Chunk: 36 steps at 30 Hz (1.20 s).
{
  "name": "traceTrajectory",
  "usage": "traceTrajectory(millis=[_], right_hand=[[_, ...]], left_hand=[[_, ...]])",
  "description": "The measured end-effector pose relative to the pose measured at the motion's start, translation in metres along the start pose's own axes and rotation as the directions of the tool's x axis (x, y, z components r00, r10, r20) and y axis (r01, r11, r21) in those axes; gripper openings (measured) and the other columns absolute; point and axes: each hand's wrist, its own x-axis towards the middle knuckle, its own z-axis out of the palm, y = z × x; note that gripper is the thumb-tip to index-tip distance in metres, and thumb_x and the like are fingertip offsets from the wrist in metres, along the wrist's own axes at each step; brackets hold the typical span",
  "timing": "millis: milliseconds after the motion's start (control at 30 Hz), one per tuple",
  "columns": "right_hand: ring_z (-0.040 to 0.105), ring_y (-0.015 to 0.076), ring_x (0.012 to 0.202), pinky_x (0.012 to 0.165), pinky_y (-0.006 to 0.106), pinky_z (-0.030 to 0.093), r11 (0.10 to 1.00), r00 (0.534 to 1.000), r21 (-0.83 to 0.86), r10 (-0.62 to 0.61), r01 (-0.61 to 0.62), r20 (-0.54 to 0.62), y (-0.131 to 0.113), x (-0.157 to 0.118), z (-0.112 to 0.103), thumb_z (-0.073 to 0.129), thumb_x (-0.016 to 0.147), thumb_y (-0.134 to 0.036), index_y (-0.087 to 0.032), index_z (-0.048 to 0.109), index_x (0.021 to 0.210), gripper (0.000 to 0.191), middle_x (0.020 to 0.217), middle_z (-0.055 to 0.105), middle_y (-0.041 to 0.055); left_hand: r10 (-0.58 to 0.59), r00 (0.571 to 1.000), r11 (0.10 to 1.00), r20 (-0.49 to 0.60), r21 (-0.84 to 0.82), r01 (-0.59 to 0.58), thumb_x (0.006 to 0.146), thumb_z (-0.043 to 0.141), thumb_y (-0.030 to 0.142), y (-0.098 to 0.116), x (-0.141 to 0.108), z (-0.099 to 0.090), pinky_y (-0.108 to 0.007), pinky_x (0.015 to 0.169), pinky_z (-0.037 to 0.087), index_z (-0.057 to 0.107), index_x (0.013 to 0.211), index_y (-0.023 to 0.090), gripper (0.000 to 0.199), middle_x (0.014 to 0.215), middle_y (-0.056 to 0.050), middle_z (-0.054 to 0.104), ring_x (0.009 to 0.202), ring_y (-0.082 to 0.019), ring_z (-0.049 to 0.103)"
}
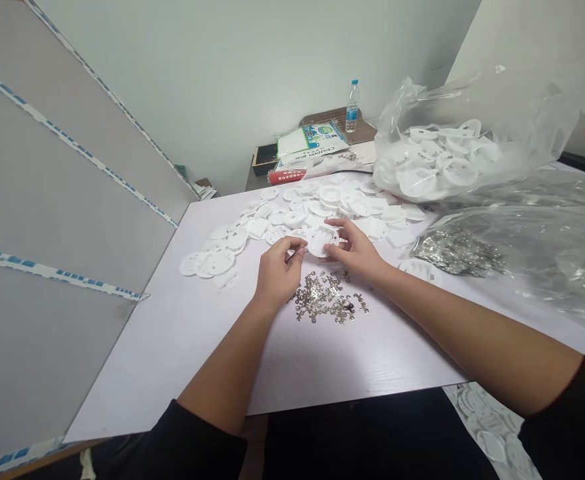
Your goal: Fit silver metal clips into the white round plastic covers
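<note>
"where's the white disc?"
"just beyond the metal parts, rim grasped between thumb and fingers of the right hand."
"and the left hand?"
"fingertips pinched beside the disc, seemingly on a small metal piece; too tiny to be sure."
"handling?"
"likely light, stiff, slightly slick plastic; keep to the rim."

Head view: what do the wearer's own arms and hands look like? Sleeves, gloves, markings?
Plain black fabric left sleeve and right sleeve, no markings visible. Bare left forearm and right forearm taper toward the wrists. Ungloved left hand and right hand; no watch or wristband visible.
</note>
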Motion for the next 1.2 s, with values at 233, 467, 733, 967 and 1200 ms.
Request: traceTrajectory(millis=[233, 467, 733, 967, 1200], right_hand=[[0.070, 0.0183, 0.080, 0.078, 0.041, 0.064, 0.998, 0.998, 0.043, 0.041, -0.039, -0.037, -0.004, 0.000, 0.003, 0.065, 0.085, -0.021, -0.025, 0.055, 0.104, 0.021, 0.099, 0.065, 0.0027], [0.062, 0.0144, 0.064, 0.060, 0.030, 0.055, 0.994, 0.996, 0.099, 0.054, -0.047, -0.070, -0.008, 0.000, 0.003, 0.072, 0.084, -0.025, -0.025, 0.048, 0.089, 0.024, 0.073, 0.064, -0.0024], [0.072, 0.0241, 0.089, 0.069, 0.041, 0.065, 0.975, 0.993, 0.204, 0.097, -0.082, -0.064, -0.008, -0.002, 0.008, 0.069, 0.081, -0.015, -0.030, 0.051, 0.111, 0.038, 0.109, 0.070, 0.0054], [0.066, 0.0154, 0.070, 0.064, 0.031, 0.057, 0.973, 0.975, 0.206, 0.144, -0.107, -0.171, -0.013, -0.005, 0.011, 0.074, 0.081, -0.022, -0.023, 0.052, 0.087, 0.024, 0.080, 0.067, 0.0004], [0.064, 0.0150, 0.069, 0.063, 0.032, 0.053, 0.997, 0.987, -0.064, -0.044, 0.034, -0.156, -0.017, -0.009, 0.010, 0.070, 0.081, -0.022, -0.024, 0.060, 0.104, 0.026, 0.088, 0.067, 0.0005]], left_hand=[[0.019, 0.999, 0.999, -0.049, -0.037, -0.021, 0.092, 0.062, 0.025, -0.003, 0.000, 0.002, -0.027, 0.060, 0.045, 0.075, 0.100, 0.023, 0.016, 0.086, -0.002, 0.072, 0.057, -0.010, 0.046], [0.035, 0.996, 0.998, -0.081, -0.050, -0.040, 0.093, 0.060, 0.024, -0.004, 0.000, 0.003, -0.028, 0.063, 0.045, 0.077, 0.101, 0.023, 0.018, 0.092, -0.003, 0.071, 0.062, -0.011, 0.048], [0.027, 0.996, 1.000, -0.091, -0.005, -0.027, 0.094, 0.058, 0.021, 0.000, -0.002, 0.002, -0.028, 0.061, 0.044, 0.075, 0.100, 0.022, 0.018, 0.092, -0.003, 0.070, 0.058, -0.010, 0.043], [0.001, 1.000, 0.982, -0.011, -0.189, -0.003, 0.090, 0.063, 0.026, 0.002, -0.004, 0.004, -0.024, 0.052, 0.034, 0.073, 0.104, 0.021, 0.018, 0.078, -0.001, 0.066, 0.054, -0.009, 0.037], [-0.197, 0.979, 0.953, 0.051, -0.224, 0.204, 0.081, 0.071, 0.028, 0.004, -0.002, 0.005, -0.023, 0.046, 0.027, 0.070, 0.090, 0.018, 0.014, 0.075, 0.000, 0.064, 0.048, -0.006, 0.033]])
